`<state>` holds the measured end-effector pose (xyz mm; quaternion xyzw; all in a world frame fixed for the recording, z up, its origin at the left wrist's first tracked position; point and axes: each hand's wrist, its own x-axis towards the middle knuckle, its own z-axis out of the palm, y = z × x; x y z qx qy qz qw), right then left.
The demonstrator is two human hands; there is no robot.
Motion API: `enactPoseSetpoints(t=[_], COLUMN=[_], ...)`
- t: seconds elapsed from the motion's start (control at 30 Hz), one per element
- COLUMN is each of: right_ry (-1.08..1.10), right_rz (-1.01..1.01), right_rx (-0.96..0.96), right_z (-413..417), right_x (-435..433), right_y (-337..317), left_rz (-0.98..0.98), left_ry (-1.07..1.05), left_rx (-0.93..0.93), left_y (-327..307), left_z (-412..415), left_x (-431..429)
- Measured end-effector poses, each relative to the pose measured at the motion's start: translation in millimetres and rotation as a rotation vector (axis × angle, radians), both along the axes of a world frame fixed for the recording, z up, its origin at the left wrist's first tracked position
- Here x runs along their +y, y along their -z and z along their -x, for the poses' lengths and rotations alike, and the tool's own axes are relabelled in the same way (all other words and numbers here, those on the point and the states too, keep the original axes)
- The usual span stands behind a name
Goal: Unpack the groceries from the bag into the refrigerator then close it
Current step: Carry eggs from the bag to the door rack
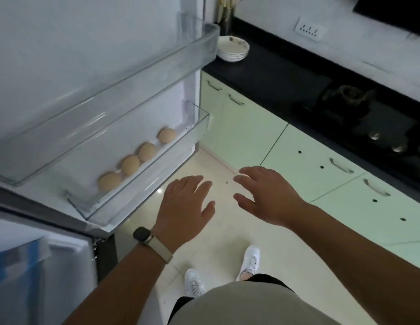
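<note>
The refrigerator door (75,55) stands open on my left, its inner side facing me. Two clear door shelves are fixed to it: an upper shelf (105,95) and a lower shelf (143,174). Several brown eggs (130,164) lie in a row in the lower shelf. My left hand (184,207), with a watch on its wrist, hovers just right of the lower shelf, fingers spread and holding nothing. My right hand (266,195) is beside it over the floor, also spread and holding nothing. No grocery bag is in view.
A black countertop (274,73) runs along the right with stacked white bowls (232,49), a utensil holder (226,17) and a gas hob (359,113). Pale green cabinets (309,165) sit below it. My white shoes (250,262) stand on the tiled floor.
</note>
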<state>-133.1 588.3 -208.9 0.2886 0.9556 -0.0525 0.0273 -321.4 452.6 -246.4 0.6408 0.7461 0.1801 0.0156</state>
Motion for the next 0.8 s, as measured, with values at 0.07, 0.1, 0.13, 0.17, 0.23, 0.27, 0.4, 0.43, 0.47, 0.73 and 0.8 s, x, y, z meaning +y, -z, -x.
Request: enactPoseSetpoints(t=[0.07, 0.1, 0.13, 0.17, 0.23, 0.27, 0.4, 0.43, 0.47, 0.73, 0.8], right_ry=[0.067, 0.098, 0.125, 0.148, 0.192, 0.217, 0.330, 0.362, 0.394, 0.689, 0.773], right_rz=[-0.008, -0.016, -0.029, -0.040, -0.057, -0.066, -0.095, -0.105, -0.115, -0.163, -0.150], right_rx=[0.002, 0.007, 0.014, 0.022, 0.035, 0.040, 0.070, 0.081, 0.090, 0.150, 0.153], right_z=[-20.3, -30.5, -40.8, -51.7, -76.1, -90.2, -161.1, -183.1, -206.6, -415.8, -464.3], right_x=[-6.5, -10.0, -13.0, -15.7, -20.7, -23.1, -36.0, -40.6, -45.8, -94.4, -111.1], right_y=[-4.9, -7.4, -9.9, -12.4, -17.8, -20.7, -32.6, -34.9, -36.5, -42.7, -39.6], left_rz=[0.002, -0.002, -0.009, -0.013, -0.017, -0.015, -0.024, -0.031, -0.033, -0.077, -0.078], left_ry=[0.056, 0.084, 0.107, 0.129, 0.174, 0.201, 0.319, 0.348, 0.376, 0.665, 0.734], left_rx=[0.008, 0.016, 0.024, 0.027, 0.030, 0.040, 0.101, 0.109, 0.117, 0.133, 0.131], left_y=[-4.5, -7.1, -10.0, -13.3, -19.8, -22.5, -33.5, -36.4, -39.8, -65.5, -64.6], left_z=[-15.2, -22.9, -31.0, -39.7, -59.8, -71.4, -131.1, -150.1, -170.8, -370.8, -420.3], left_x=[5.3, 8.3, 11.7, 15.1, 20.9, 23.7, 35.6, 38.7, 41.5, 56.3, 59.8])
